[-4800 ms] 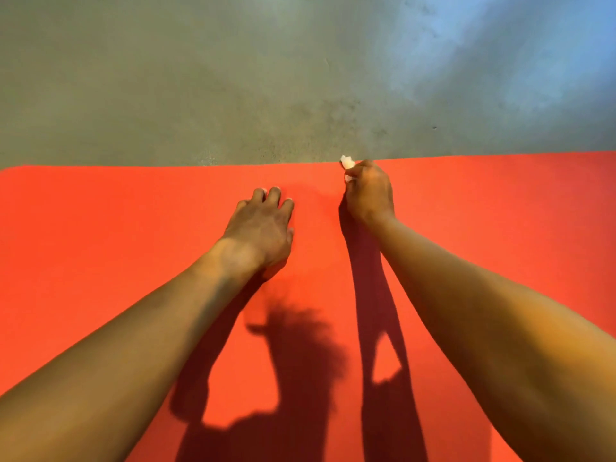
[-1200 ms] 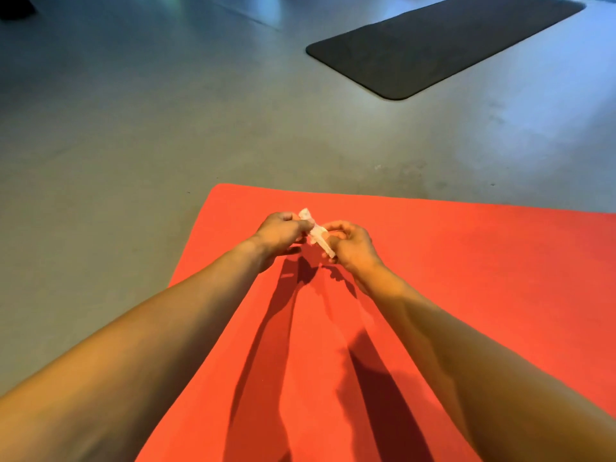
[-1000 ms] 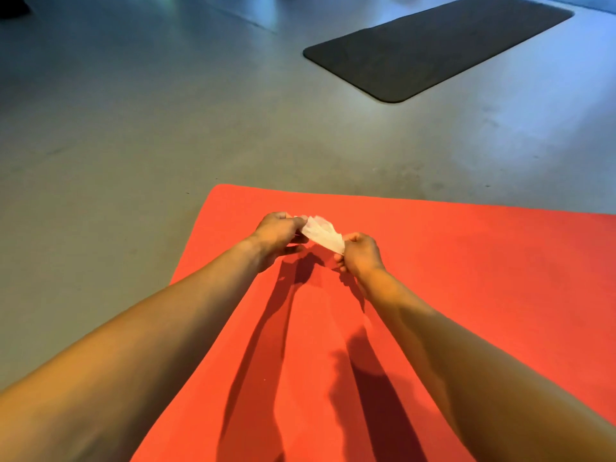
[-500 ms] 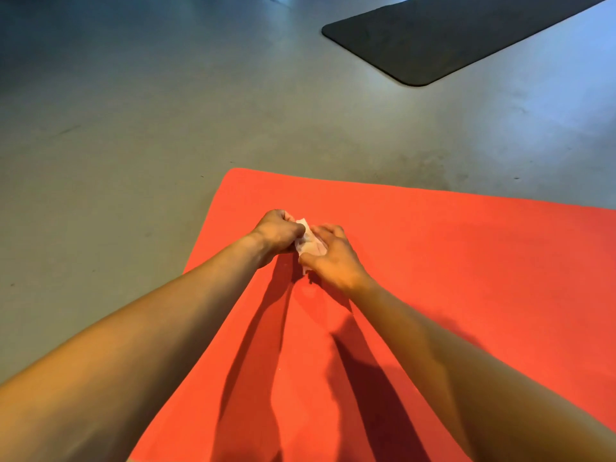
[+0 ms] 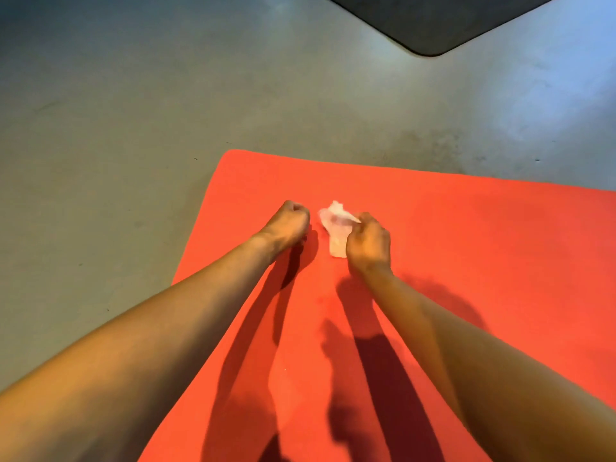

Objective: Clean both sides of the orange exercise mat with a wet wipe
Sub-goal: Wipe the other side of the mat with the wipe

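Observation:
The orange exercise mat (image 5: 466,248) lies flat on the floor, its far left corner ahead of me. A crumpled white wet wipe (image 5: 335,228) sits near that corner, and my right hand (image 5: 368,243) grips its right side, holding it down at the mat. My left hand (image 5: 291,225) hovers just left of the wipe with its fingers curled into a fist, holding nothing. A small gap of mat shows between the left hand and the wipe. Both forearms cast dark shadows across the mat toward me.
Grey concrete floor (image 5: 133,128) surrounds the mat on the left and beyond. A dark grey mat (image 5: 440,21) lies on the floor at the top right, well away from my hands.
Both hands held the wipe together half a second ago. Now the left hand has let go and moved slightly left, while the right hand keeps the wipe down at the mat.

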`<state>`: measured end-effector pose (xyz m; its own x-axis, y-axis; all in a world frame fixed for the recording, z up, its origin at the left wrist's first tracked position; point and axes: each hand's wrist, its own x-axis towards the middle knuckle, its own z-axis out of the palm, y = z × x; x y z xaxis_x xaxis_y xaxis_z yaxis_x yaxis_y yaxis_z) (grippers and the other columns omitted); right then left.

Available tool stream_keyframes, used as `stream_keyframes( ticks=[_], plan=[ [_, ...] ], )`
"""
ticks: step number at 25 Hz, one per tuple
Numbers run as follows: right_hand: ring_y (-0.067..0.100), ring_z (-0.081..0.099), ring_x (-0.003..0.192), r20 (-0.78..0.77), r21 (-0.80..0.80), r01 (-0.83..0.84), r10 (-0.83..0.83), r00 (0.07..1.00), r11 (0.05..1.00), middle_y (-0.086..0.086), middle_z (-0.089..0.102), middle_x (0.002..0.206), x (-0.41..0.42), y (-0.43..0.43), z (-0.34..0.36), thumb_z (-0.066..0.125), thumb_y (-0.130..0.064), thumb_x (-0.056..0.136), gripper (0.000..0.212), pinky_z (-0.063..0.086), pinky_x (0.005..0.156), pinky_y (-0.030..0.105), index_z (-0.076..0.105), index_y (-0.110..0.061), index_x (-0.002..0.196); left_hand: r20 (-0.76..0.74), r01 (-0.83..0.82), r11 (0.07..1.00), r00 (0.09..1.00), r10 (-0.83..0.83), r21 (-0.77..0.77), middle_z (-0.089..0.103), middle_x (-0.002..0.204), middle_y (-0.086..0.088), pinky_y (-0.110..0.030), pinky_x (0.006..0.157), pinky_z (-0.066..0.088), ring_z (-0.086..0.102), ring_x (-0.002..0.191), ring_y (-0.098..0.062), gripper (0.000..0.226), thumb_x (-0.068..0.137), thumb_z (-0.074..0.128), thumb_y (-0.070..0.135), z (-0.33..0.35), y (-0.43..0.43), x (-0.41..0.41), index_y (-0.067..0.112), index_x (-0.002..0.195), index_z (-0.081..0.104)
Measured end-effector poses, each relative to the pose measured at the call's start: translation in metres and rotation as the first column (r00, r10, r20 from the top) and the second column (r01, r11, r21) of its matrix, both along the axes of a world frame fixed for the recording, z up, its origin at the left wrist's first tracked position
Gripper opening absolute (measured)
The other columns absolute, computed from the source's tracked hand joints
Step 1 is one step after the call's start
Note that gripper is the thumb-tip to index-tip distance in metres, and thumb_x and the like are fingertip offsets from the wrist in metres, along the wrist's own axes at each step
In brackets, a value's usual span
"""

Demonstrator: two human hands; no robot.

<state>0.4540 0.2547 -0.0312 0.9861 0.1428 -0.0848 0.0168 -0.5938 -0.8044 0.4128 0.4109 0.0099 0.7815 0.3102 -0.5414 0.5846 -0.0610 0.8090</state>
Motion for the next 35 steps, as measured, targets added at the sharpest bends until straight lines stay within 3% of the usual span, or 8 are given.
stream_keyframes(
  ticks=[3, 6, 8, 15, 23, 26, 30, 35],
  plan=[
    [0.044, 0.064, 0.099, 0.042, -0.037, 0.262, -0.260, 0.965, 0.964, 0.024, 0.070, 0.113, 0.022, -0.005, 0.008, 0.037, -0.018, 0.102, 0.027, 0.041, 0.071, 0.044, 0.057, -0.007, 0.116, -0.120, 0.201, 0.917, 0.978, -0.169, 0.346, 0.066, 0.107, -0.016, -0.036, 0.079, 0.046, 0.061, 0.090, -0.031, 0.037, 0.097, 0.043, 0.026, -0.021, 0.016, -0.005, 0.013, 0.131, 0.046],
    [0.045, 0.062, 0.109, 0.325, -0.321, -0.126, 0.234, 0.916, 0.939, 0.029, 0.063, 0.121, 0.002, -0.007, -0.017, 0.029, -0.008, 0.097, 0.043, 0.047, 0.091, 0.045, 0.052, 0.005, 0.132, -0.234, 0.369, 0.681, 0.929, -0.286, 0.633, 0.052, 0.137, -0.019, -0.045, 0.106, 0.041, 0.046, 0.129, -0.037, 0.043, 0.099, 0.044, 0.026, -0.031, 0.027, -0.020, 0.009, 0.139, 0.045],
    [0.045, 0.044, 0.137, 0.122, -0.500, -0.451, 0.576, 0.808, 0.739, 0.030, 0.046, 0.145, -0.024, -0.004, -0.038, 0.030, -0.007, 0.084, 0.055, 0.036, 0.115, 0.048, 0.046, 0.005, 0.135, -0.313, 0.456, 0.554, 0.888, -0.337, 0.697, 0.042, 0.148, -0.014, -0.049, 0.113, 0.034, 0.031, 0.141, -0.035, 0.046, 0.096, 0.047, 0.027, -0.035, 0.032, -0.029, 0.010, 0.139, 0.044],
    [0.032, 0.026, 0.151, 0.098, -0.662, -0.582, 0.824, 0.558, 0.472, 0.018, 0.030, 0.161, -0.047, 0.016, -0.055, 0.030, -0.017, 0.085, 0.065, 0.025, 0.123, 0.045, 0.038, -0.005, 0.148, -0.385, 0.454, 0.451, 0.891, -0.240, 0.769, 0.006, 0.168, -0.008, -0.064, 0.120, 0.007, -0.002, 0.154, -0.036, 0.063, 0.097, 0.047, 0.042, -0.048, 0.068, -0.041, 0.016, 0.152, 0.029],
    [0.035, 0.008, 0.155, 0.044, -0.653, -0.150, 0.235, 0.971, 0.742, 0.012, 0.014, 0.168, 0.037, 0.057, -0.060, 0.040, -0.022, 0.097, 0.065, 0.011, 0.122, 0.052, 0.021, -0.019, 0.160, -0.433, 0.518, 0.413, 0.855, -0.286, 0.749, 0.017, 0.164, 0.000, -0.069, 0.113, 0.025, 0.017, 0.151, -0.032, 0.081, 0.089, 0.049, 0.071, -0.054, 0.104, -0.040, 0.026, 0.153, 0.029],
    [0.036, 0.001, 0.155, 0.032, -0.692, -0.356, 0.520, 0.854, 0.628, 0.011, 0.009, 0.169, 0.016, 0.105, -0.062, 0.033, -0.027, 0.103, 0.059, 0.008, 0.124, 0.054, 0.023, -0.012, 0.159, -0.438, 0.563, 0.373, 0.820, -0.369, 0.738, 0.026, 0.158, 0.001, -0.061, 0.106, 0.039, 0.028, 0.141, -0.030, 0.098, 0.073, 0.057, 0.084, -0.048, 0.120, -0.039, 0.027, 0.149, 0.034],
    [0.035, 0.014, 0.154, 0.081, -0.749, -0.536, 0.856, 0.511, 0.391, 0.010, 0.022, 0.166, 0.023, 0.115, -0.058, 0.035, -0.028, 0.099, 0.060, 0.021, 0.122, 0.053, 0.029, -0.012, 0.156, -0.507, 0.660, 0.360, 0.744, -0.436, 0.659, 0.008, 0.166, 0.002, -0.058, 0.115, 0.030, 0.014, 0.150, -0.029, 0.127, 0.060, 0.062, 0.090, -0.049, 0.130, -0.043, 0.029, 0.159, 0.013],
    [0.035, 0.010, 0.155, 0.008, -0.696, -0.275, 0.390, 0.921, 0.663, 0.010, 0.016, 0.167, 0.087, 0.130, -0.061, 0.019, -0.036, 0.103, 0.058, 0.015, 0.123, 0.054, 0.027, -0.018, 0.158, -0.504, 0.654, 0.374, 0.751, -0.428, 0.658, 0.002, 0.167, 0.002, -0.063, 0.116, 0.025, 0.007, 0.153, -0.030, 0.129, 0.061, 0.069, 0.085, -0.051, 0.127, -0.041, 0.028, 0.160, 0.008]
  ],
)
